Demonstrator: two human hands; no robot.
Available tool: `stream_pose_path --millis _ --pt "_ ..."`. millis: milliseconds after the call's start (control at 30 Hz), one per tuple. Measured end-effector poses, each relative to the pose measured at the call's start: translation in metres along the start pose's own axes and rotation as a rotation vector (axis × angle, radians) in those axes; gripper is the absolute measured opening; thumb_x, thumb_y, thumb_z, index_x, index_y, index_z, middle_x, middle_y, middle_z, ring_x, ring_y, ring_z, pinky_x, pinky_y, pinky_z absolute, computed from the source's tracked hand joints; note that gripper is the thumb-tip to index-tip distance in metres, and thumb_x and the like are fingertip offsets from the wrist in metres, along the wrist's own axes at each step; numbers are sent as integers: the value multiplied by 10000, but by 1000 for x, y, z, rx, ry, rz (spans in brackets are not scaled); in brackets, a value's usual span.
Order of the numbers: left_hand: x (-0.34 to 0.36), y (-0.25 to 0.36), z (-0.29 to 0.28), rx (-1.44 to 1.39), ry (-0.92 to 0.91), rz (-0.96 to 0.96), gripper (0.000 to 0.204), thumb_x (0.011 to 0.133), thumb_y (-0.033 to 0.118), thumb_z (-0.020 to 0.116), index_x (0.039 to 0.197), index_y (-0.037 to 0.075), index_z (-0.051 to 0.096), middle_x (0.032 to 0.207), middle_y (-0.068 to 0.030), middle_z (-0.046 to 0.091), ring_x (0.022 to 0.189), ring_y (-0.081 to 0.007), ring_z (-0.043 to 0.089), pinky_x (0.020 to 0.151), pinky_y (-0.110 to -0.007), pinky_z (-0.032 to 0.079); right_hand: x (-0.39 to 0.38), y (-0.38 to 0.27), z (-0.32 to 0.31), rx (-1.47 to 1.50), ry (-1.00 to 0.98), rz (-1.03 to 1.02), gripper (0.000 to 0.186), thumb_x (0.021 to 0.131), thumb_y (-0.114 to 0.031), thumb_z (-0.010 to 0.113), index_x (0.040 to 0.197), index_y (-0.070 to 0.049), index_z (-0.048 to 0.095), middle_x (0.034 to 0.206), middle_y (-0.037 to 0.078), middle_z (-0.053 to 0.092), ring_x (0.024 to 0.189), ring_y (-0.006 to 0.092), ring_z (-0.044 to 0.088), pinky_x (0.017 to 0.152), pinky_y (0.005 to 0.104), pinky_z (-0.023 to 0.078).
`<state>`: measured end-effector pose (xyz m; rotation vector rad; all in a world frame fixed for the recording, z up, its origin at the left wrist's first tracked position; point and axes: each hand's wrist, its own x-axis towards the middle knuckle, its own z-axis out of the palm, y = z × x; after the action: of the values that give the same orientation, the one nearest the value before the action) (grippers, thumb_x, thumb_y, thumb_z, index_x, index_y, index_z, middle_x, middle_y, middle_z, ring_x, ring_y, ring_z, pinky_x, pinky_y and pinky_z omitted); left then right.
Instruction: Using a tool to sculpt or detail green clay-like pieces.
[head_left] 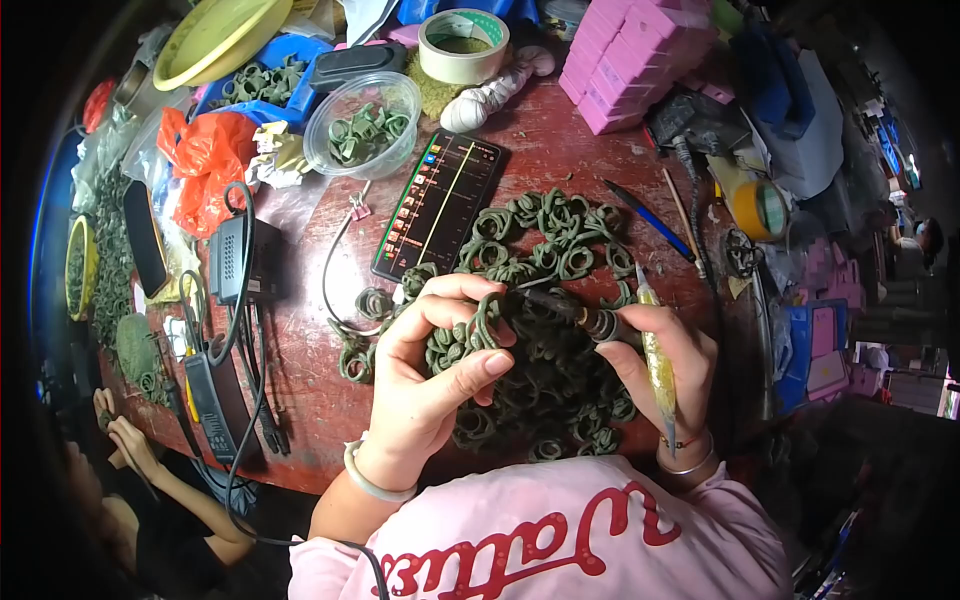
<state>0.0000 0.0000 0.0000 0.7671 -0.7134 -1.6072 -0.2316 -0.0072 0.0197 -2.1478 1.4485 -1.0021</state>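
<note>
My left hand [425, 355] pinches a dark green ring [487, 318] between thumb and fingers, and more green rings show in or just behind its palm. In my right hand [675, 355] is a dark pen-like tool [600, 324], its thin tip pointing left towards the held ring; I cannot tell whether they touch. The same hand also keeps a yellowish stick [657, 360] with pointed ends, upright across its fingers. Beneath and between both hands lies a shadowed heap of green rings [560, 395]. More loose rings [545, 235] spread beyond it.
A lit phone [438, 205] lies past my left hand. Further back are a clear tub of green pieces [362, 125], a tape roll [463, 45] and stacked pink blocks [635, 55]. A blue pen [655, 222] rests right; cables and a black box [245, 258] sit left, near another person's hand [132, 445].
</note>
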Motion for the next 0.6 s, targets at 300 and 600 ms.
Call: stream_pose_path --millis 300,600 --pt "-2 4 5 7 55 -47 180 807 -14 734 944 15 621 1244 -112 523 870 -104 598 549 -184 525 -3 -3 -5 -6 96 2 295 776 -144 822 971 -1 652 846 100 687 715 235 672 669 319 525" --pt "-1 -3 0 461 161 106 233 747 -3 779 896 18 601 1160 -97 599 1052 -169 562 807 -271 494 -9 -6 0 -165 99 -199 415 747 -249 844 1053 -41 656 888 52 701 675 227 643 604 320 504"
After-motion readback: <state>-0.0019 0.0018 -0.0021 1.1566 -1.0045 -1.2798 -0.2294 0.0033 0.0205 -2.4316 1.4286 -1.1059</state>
